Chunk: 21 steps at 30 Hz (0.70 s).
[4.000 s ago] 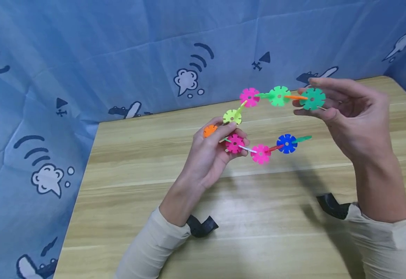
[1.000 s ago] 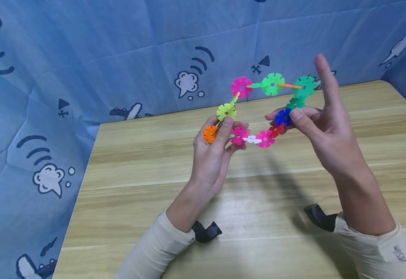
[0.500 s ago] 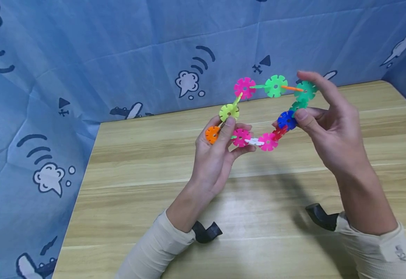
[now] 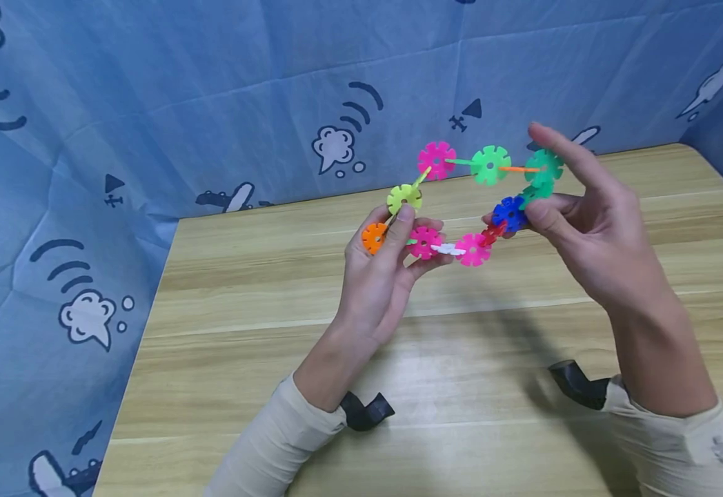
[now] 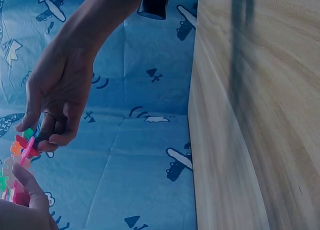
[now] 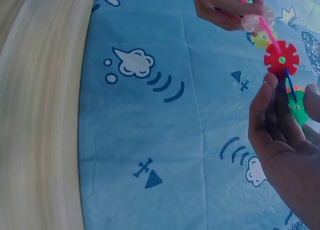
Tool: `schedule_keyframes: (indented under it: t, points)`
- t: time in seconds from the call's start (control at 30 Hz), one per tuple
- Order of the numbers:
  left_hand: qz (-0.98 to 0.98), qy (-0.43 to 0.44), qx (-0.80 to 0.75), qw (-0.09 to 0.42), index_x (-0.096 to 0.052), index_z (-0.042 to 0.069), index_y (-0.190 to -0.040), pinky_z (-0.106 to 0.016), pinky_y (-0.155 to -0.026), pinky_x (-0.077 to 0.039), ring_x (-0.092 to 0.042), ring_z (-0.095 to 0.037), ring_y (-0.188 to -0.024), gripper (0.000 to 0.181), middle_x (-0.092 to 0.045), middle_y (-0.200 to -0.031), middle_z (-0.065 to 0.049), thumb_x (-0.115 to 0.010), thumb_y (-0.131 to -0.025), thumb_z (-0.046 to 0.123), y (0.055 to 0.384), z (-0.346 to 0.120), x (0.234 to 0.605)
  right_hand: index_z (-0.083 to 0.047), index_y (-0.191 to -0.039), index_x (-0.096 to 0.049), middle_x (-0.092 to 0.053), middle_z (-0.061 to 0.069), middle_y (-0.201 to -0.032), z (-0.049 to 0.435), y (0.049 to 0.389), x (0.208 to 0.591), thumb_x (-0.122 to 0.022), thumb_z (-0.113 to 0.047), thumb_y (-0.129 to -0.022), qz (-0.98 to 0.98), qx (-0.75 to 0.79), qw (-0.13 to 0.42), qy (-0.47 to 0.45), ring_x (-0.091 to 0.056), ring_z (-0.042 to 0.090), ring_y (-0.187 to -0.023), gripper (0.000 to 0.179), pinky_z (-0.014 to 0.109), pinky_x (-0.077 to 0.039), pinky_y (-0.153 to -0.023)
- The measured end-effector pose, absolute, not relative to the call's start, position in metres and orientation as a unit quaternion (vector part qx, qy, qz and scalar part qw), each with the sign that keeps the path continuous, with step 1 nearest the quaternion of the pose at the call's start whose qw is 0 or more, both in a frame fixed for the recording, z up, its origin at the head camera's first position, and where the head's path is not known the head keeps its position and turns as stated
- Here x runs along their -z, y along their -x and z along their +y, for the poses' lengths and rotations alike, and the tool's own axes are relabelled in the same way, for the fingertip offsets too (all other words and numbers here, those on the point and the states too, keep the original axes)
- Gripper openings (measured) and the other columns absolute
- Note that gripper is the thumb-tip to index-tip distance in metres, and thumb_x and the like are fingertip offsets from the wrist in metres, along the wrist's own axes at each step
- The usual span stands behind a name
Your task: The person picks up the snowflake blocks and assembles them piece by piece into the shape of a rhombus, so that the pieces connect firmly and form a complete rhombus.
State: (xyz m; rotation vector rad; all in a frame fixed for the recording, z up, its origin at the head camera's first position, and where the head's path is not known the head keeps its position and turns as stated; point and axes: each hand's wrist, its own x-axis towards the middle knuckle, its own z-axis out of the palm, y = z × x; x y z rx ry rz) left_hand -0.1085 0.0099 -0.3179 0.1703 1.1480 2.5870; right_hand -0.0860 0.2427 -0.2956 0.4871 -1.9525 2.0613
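Above the table, both hands hold up a loop of notched plastic snowflake discs, slotted edge to edge. My left hand [image 4: 370,293] pinches its left end between thumb and fingers, by the yellow disc [image 4: 401,195] and orange disc [image 4: 373,238]. Thumb and fingers of my right hand [image 4: 606,231] grip the lower teal disc [image 4: 537,195] beside the blue disc [image 4: 508,212]; its index finger reaches up behind the upper teal disc [image 4: 546,166]. In the head view the two teal discs overlap. A red disc [image 6: 281,58] shows near the right fingertips in the right wrist view.
The wood-grain table [image 4: 243,290] lies below the hands. A blue printed cloth [image 4: 243,103] hangs behind it and along the left side. Black curved mounts [image 4: 579,384] stick out from both sleeve cuffs.
Four seconds ago the right hand held the upper teal disc while the lower strand hung free. Since then it has shifted to the lower strand and brought the ends together; its raised index finger has lowered.
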Motion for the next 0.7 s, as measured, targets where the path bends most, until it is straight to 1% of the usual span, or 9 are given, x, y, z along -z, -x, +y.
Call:
schedule_keyframes:
  t: [0.07,0.1,0.2,0.3,0.37,0.47,0.53,0.6,0.7]
  points:
    - [0.4,-0.057,-0.902,0.153,-0.063,0.013,-0.137,-0.034,-0.085,-0.067,-0.071,-0.017,-0.104,0.025,-0.074,-0.101,-0.002,-0.054,-0.113,0.013,0.1086,0.0098,0.318,-0.01,-0.165,-0.041,-0.041,0.007,-0.167,0.2442,0.085,0.2946,-0.061,0.011,-0.102,-0.673,-0.708,0.125,-0.173,-0.082,0.012,-0.096,0.069,0.015,-0.058,-0.1]
    - [0.401,-0.056,-0.902,0.153,-0.063,0.014,-0.137,-0.034,-0.085,-0.067,-0.071,-0.017,-0.104,0.026,-0.074,-0.101,-0.002,-0.054,-0.113,0.014,0.1086,0.0098,0.318,-0.01,-0.166,-0.04,-0.037,0.007,-0.171,0.2444,0.085,0.294,-0.061,0.012,-0.102,-0.675,-0.706,0.122,-0.177,-0.082,0.012,-0.099,0.071,0.016,-0.058,-0.101]
    - [0.397,-0.055,-0.903,0.154,-0.063,0.015,-0.135,-0.033,-0.084,-0.067,-0.07,-0.016,-0.103,0.024,-0.073,-0.101,-0.002,-0.054,-0.113,0.014,0.1091,0.0095,0.3183,-0.012,-0.168,-0.034,-0.058,0.009,-0.159,0.2454,0.0847,0.2929,-0.055,0.013,-0.104,-0.674,-0.705,0.1,-0.195,-0.081,0.016,-0.105,0.072,0.019,-0.058,-0.104]
    - [0.391,-0.055,-0.906,0.155,-0.064,0.015,-0.134,-0.033,-0.083,-0.066,-0.07,-0.016,-0.101,0.023,-0.073,-0.1,-0.002,-0.054,-0.113,0.014,0.1096,0.0093,0.3185,-0.016,-0.17,-0.029,-0.073,0.013,-0.137,0.2464,0.084,0.2905,-0.047,0.011,-0.108,-0.679,-0.702,0.075,-0.201,-0.079,0.018,-0.114,0.07,0.022,-0.058,-0.105]
    - [0.387,-0.054,-0.907,0.156,-0.064,0.015,-0.134,-0.033,-0.083,-0.066,-0.069,-0.016,-0.1,0.023,-0.073,-0.1,-0.002,-0.053,-0.113,0.014,0.1098,0.0092,0.3188,-0.02,-0.171,-0.028,-0.071,0.014,-0.14,0.2466,0.0826,0.2885,-0.044,0.008,-0.11,-0.688,-0.696,0.063,-0.194,-0.076,0.019,-0.121,0.069,0.024,-0.059,-0.105]
    - [0.384,-0.049,-0.908,0.158,-0.063,0.015,-0.134,-0.034,-0.084,-0.067,-0.069,-0.016,-0.1,0.023,-0.073,-0.1,-0.002,-0.054,-0.113,0.014,0.1097,0.0097,0.319,-0.02,-0.171,-0.029,-0.072,0.017,-0.139,0.2458,0.0815,0.2878,-0.043,0.009,-0.11,-0.678,-0.706,0.062,-0.194,-0.073,0.021,-0.127,0.069,0.025,-0.058,-0.107]
    - [0.383,-0.045,-0.909,0.161,-0.063,0.015,-0.134,-0.036,-0.087,-0.067,-0.07,-0.016,-0.101,0.022,-0.073,-0.101,-0.002,-0.054,-0.113,0.015,0.1095,0.0104,0.319,-0.016,-0.17,-0.03,-0.072,0.02,-0.138,0.2442,0.0823,0.2893,-0.044,0.012,-0.108,-0.659,-0.719,0.074,-0.207,-0.073,0.024,-0.129,0.07,0.027,-0.058,-0.108]
    - [0.383,-0.042,-0.908,0.163,-0.062,0.015,-0.133,-0.039,-0.09,-0.068,-0.071,-0.016,-0.102,0.021,-0.074,-0.101,-0.003,-0.055,-0.113,0.015,0.1093,0.0111,0.319,-0.012,-0.169,-0.032,-0.074,0.021,-0.135,0.242,0.083,0.2914,-0.047,0.015,-0.106,-0.643,-0.73,0.093,-0.213,-0.074,0.025,-0.126,0.07,0.027,-0.058,-0.107]
    - [0.385,-0.043,-0.908,0.162,-0.062,0.015,-0.133,-0.04,-0.09,-0.068,-0.071,-0.016,-0.101,0.021,-0.074,-0.101,-0.003,-0.055,-0.113,0.015,0.1091,0.0116,0.3191,-0.011,-0.168,-0.034,-0.075,0.022,-0.132,0.2385,0.0836,0.2936,-0.049,0.016,-0.105,-0.632,-0.737,0.114,-0.211,-0.074,0.026,-0.126,0.07,0.029,-0.057,-0.107]
